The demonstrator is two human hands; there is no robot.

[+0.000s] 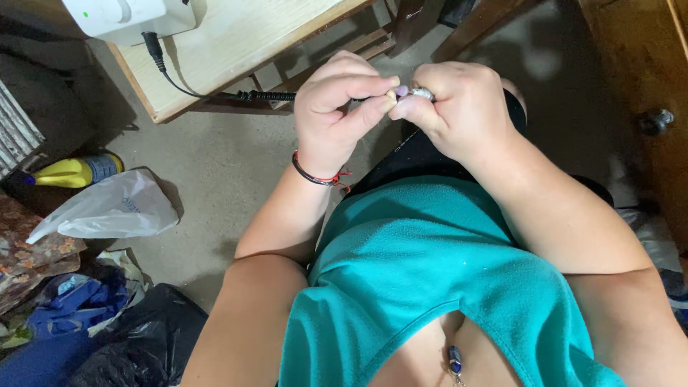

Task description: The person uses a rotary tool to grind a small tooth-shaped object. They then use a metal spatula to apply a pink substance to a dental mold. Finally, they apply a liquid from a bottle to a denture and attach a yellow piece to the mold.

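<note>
Upper centre of the frame: a seated person in a teal top brings both hands together above the lap. The left hand (337, 107), wearing a black and red cord bracelet (319, 175), has its grip pressed together on the tip of a thin tool whose coiled black cable (265, 95) runs left to a white device (129, 16) on a pale wooden bench (236, 43) at upper left. The right hand (459, 107) has its grip pinching a small silvery metal piece (423, 93), which sits just beside the left thumb, touching the fingertips of both hands. On the concrete floor (215, 165) at left lie a yellow bottle (72, 172), a white plastic bag (107, 211) and a black bag (143, 344).
</note>
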